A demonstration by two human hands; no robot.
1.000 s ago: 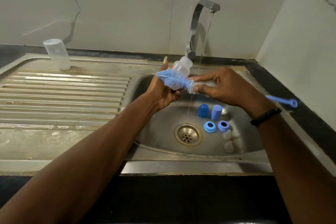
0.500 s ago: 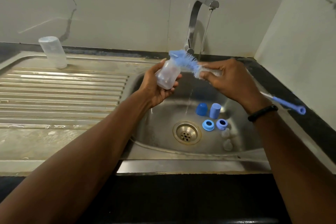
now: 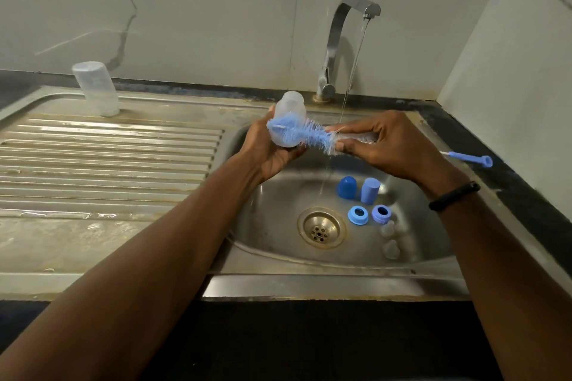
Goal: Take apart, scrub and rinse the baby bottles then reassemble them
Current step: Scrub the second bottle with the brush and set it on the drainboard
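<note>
My left hand [image 3: 268, 151] grips a clear baby bottle [image 3: 289, 108] over the sink basin, its mouth pointing up and away. My right hand [image 3: 388, 145] holds a blue bottle brush [image 3: 305, 132] by the bristled shaft, and the brush head lies across the outside of the bottle. The brush's handle end [image 3: 470, 159] sticks out past my right wrist. In the basin lie two blue caps [image 3: 347, 186], two blue collar rings [image 3: 358, 215] and two clear teats [image 3: 390, 249]. A second clear bottle [image 3: 96, 88] stands upside down on the drainboard's far left.
The tap [image 3: 346, 40] runs a thin stream of water into the steel sink [image 3: 278, 201] between my hands. The drain [image 3: 321, 227] sits mid-basin. A ribbed drainboard [image 3: 108, 161] spreads to the left. A black counter edge [image 3: 510, 182] and a white wall close the right side.
The bottle has turned in my left hand, and the brush has come down from the bottle's upper end to lie across its side.
</note>
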